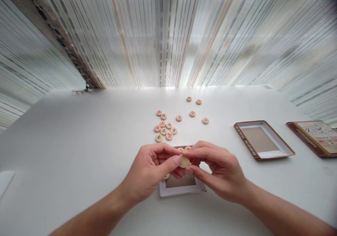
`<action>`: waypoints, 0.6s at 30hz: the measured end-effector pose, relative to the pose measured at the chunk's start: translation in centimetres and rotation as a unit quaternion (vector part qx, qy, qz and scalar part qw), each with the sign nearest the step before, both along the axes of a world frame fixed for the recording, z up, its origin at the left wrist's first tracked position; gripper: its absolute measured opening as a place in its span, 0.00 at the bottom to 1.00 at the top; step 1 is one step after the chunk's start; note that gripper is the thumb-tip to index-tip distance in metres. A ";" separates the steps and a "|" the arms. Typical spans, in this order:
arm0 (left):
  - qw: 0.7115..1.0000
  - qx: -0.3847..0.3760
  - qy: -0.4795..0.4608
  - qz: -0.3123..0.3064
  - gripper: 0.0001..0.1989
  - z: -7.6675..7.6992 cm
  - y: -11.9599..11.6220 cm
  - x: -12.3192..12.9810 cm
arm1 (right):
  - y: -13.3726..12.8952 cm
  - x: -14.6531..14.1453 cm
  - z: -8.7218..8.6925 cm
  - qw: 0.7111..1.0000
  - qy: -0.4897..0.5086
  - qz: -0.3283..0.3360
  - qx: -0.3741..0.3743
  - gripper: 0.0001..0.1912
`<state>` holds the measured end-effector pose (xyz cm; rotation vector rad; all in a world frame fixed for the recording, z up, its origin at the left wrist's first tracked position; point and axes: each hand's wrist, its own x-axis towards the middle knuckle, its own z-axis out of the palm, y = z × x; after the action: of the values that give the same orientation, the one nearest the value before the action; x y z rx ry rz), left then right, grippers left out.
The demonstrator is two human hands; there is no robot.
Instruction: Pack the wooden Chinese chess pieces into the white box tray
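Between my two hands is a round wooden Chinese chess piece point(184, 161), its blank side facing me. My left hand point(160, 166) pinches its left edge with the thumb on top. The fingertips of my right hand point(216, 167) close on its right side. Directly under my hands lies a shallow open box point(181, 191) with a white rim and a brown-grey bottom. A few pieces sit in its upper part, among them one with a red mark point(187, 148) and one at the left side point(166, 176). My fingers hide much of the box.
Beyond the box lies a cluster of chess pieces point(163, 131) with red and black characters. Several more, such as a red-marked piece point(205, 120), are scattered farther back. At right are an empty box tray point(263, 139) and a printed lid point(316, 136). A striped curtain point(163, 36) hangs behind.
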<state>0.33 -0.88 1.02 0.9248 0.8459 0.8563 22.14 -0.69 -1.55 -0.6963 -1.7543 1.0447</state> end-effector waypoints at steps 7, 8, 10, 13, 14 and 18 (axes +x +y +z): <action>1.000 -0.002 -0.001 -0.012 0.12 0.2 0.1 -0.1 | 0.0 0.1 0.1 0.999 -0.001 0.001 -0.033 0.18; 1.000 -0.003 -0.005 -0.013 0.12 0.2 0.1 -0.1 | -0.1 0.2 0.1 0.999 0.000 0.001 -0.036 0.18; 1.000 -0.004 -0.014 -0.014 0.12 0.2 0.0 -0.1 | -0.1 0.1 0.2 0.999 0.005 0.003 -0.043 0.17; 1.000 -0.007 -0.022 -0.012 0.11 0.2 0.0 0.0 | -0.3 0.0 0.2 0.996 0.025 0.001 -0.083 0.15; 1.000 -0.007 -0.023 -0.010 0.11 0.2 -0.1 0.1 | -0.3 -0.1 0.3 0.994 0.034 0.002 -0.105 0.13; 1.000 0.007 -0.023 0.003 0.09 0.1 -0.4 0.4 | -0.6 -0.4 0.4 0.972 0.068 -0.005 -0.225 0.10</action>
<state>0.69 -1.23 1.15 0.9109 0.8044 0.8864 21.75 -1.26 -1.17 -0.8854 -1.4055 1.4687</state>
